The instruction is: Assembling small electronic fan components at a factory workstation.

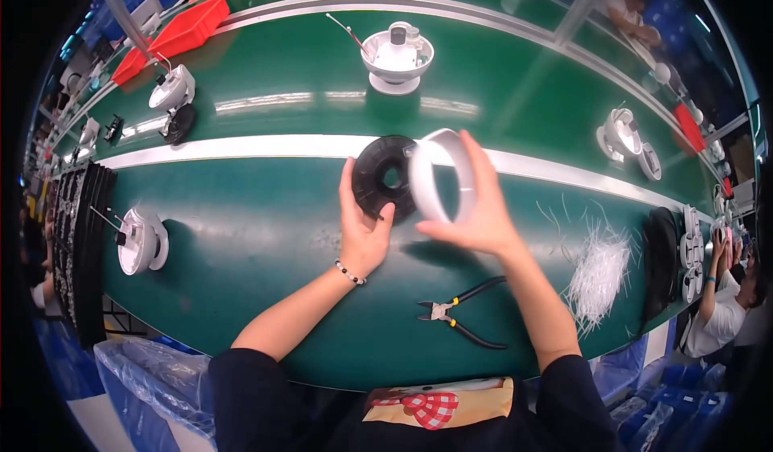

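Black round plastic disc with a central hole (372,174) is in front of the person, above the near green work surface (241,291), held by the left hand (365,238). The thumb of this hand lies on the disc's lower face, and the fingers support its left side. The right hand (487,222) is curved widely around a white, smooth, ring-shaped plastic shell (427,182), with the thumb below and the fingers along the upper right. The shell overlaps the right edge of the disc in this view; whether the two parts touch, one cannot tell. On the left wrist is a beaded bracelet (351,273).

Nearer to the body, diagonal cutters with black and yellow handles (439,311) lie with handles spread, beside the right forearm. Farther right there is a loose pile of thin white strips (598,275), and after it a black bundle (662,263). At the left stands a white bowl-shaped unit on a round base (141,241), near a dark upright stack (76,242).

Beyond a pale metal strip (282,147), another white bowl-shaped unit (396,65) stands on the far green surface (515,81).
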Motion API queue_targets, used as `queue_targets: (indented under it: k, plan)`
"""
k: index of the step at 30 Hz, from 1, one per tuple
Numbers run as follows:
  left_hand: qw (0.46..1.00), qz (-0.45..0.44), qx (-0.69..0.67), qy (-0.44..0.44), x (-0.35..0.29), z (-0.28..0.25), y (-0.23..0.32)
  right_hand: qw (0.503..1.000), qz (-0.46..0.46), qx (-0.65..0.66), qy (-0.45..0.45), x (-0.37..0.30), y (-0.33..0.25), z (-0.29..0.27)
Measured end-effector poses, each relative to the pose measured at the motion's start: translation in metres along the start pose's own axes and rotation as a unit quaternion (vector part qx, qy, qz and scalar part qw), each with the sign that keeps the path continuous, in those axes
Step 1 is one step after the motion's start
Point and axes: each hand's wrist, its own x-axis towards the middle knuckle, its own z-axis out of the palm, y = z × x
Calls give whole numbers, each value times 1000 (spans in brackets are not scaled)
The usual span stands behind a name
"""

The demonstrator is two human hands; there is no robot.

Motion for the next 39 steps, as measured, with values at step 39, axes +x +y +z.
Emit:
queue_targets:
  k: [39]
  plan:
    - [804,-370,-460,-68,26,-38,27,999,-38,-2,-39,-1,-42,48]
